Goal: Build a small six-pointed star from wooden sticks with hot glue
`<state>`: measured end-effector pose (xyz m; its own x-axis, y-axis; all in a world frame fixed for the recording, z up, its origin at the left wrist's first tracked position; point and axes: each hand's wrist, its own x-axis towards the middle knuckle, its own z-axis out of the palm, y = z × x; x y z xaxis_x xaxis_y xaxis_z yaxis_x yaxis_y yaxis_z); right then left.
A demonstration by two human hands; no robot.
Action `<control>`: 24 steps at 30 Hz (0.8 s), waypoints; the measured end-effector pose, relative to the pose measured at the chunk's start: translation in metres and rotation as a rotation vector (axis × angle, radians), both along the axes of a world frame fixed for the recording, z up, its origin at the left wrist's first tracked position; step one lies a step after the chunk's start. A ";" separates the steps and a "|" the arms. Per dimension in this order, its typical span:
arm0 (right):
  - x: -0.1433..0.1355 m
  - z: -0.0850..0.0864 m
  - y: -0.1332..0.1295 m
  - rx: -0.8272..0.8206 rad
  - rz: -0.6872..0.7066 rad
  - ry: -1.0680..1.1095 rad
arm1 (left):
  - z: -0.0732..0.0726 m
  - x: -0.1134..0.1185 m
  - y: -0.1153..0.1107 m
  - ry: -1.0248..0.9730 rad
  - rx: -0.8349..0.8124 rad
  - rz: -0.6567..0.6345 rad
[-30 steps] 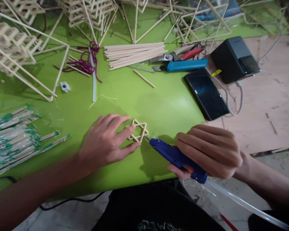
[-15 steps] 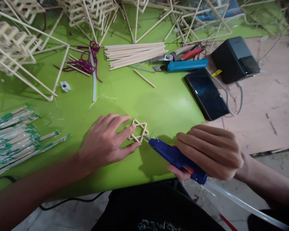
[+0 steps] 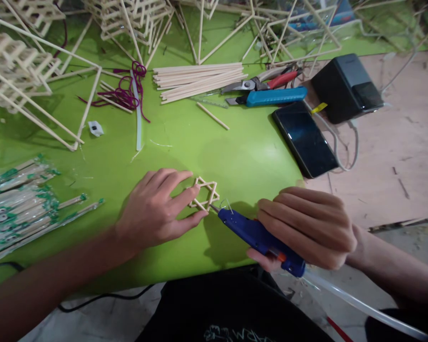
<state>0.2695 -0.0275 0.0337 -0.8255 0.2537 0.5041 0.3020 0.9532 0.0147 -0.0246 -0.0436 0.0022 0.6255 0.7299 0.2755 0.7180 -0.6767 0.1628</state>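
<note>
My left hand (image 3: pixel 157 209) holds a small six-pointed star (image 3: pixel 212 194) of thin wooden sticks against the green table, its thumb and a finger closed on the star's left side. Wrapped in my right hand (image 3: pixel 308 225) is a blue hot glue gun (image 3: pixel 238 225), with a long clear glue stick (image 3: pixel 353 297) running out of its back. The gun's nozzle points left at the star's lower right corner, touching it or very close. A fine strand of glue loops above the nozzle. Part of the star lies hidden under my left fingers.
Beyond the star lie a bundle of wooden sticks (image 3: pixel 199 80), pruning shears (image 3: pixel 249 85), a blue utility knife (image 3: pixel 276 97) and a phone (image 3: pixel 305 140) beside a black box (image 3: pixel 345 88). Stick frames (image 3: pixel 24 71) crowd the back left; wrapped chopsticks (image 3: pixel 21 209) lie left, purple cord (image 3: pixel 128 95) nearby.
The glue gun and my right hand have shifted slightly left and down, its nozzle now nearer the star's lower corner. My left hand and the star stay nearly still.
</note>
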 end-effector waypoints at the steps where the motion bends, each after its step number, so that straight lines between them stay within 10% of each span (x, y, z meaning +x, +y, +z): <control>1: 0.000 0.000 0.000 -0.001 0.004 -0.004 | 0.000 0.000 0.000 0.000 0.001 0.000; 24: 0.001 -0.003 0.000 -0.191 -0.055 0.102 | 0.001 0.001 0.001 -0.026 0.016 -0.009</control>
